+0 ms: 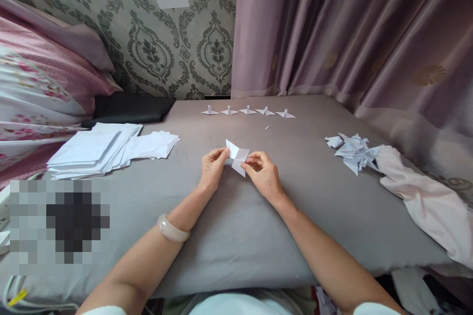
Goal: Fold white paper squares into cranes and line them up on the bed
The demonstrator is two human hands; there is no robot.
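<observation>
White paper lies in a loose stack [88,150] at our left, with smaller sheets [151,145] just beside it on the grey cloth [225,241]. Next, our left hand [213,166] pinches one side of a small folded paper [240,155] between thumb and fingers. The piece sits in the middle, before us; we cannot tell whether it touches the cloth. Beyond it, five folded figures [248,110] form a row. Our right hand [264,175] grips the opposite side with thumb and fingertips. If we pull unevenly, we judge, the flaps could tear or a crease could go crooked; too slack a pinch could let the folds spring open. Farther right, a heap of folded pieces [355,151] meets pale fabric [421,199], which, if tugged, could drag some along.
</observation>
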